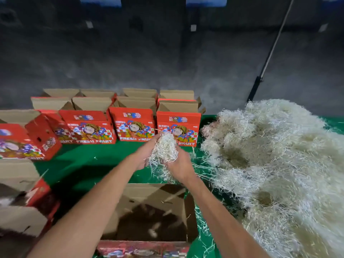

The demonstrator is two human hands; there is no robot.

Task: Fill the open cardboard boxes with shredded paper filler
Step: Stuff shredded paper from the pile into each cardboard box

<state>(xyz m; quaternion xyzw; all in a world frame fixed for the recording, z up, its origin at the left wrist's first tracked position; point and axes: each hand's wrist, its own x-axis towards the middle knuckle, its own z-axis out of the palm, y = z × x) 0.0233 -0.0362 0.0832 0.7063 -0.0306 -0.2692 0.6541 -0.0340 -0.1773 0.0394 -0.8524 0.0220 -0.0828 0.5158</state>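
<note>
Your left hand (147, 155) and right hand (179, 167) curl their fingers around a clump of shredded paper (163, 150), held between them above the open box (149, 213) so loosened strands drop inside; the big pile (279, 155) lies just right.

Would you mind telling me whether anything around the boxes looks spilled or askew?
Yes. Loose strands of white shredded paper filler lie scattered on the green table surface, right of the open brown cardboard box. At far left, one red printed fruit box sits turned at an angle, out of line with the neat row.
</note>
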